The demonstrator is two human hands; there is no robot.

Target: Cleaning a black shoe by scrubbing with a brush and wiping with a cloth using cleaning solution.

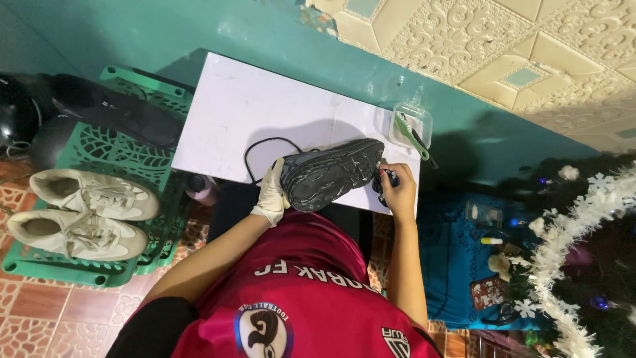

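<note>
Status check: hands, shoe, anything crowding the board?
Left hand, gloved, grips dark shoe, sole up. Right hand at its toe, holding something small, unclear. Clear tub with green brush beside; black cord behind.

Your gloved left hand (271, 194) grips the dark shoe (331, 174), sole up, at the bench's (238, 106) near edge; your bare right hand (396, 187) pinches its heel end.

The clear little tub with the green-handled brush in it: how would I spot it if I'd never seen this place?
Start at the white board lying in front of the person. Go to its far right corner, just beyond the dark shoe that is held sole-up. There sits a small clear plastic tub; it is the only see-through container on the board, with a green-handled brush sticking out over its rim.
</note>
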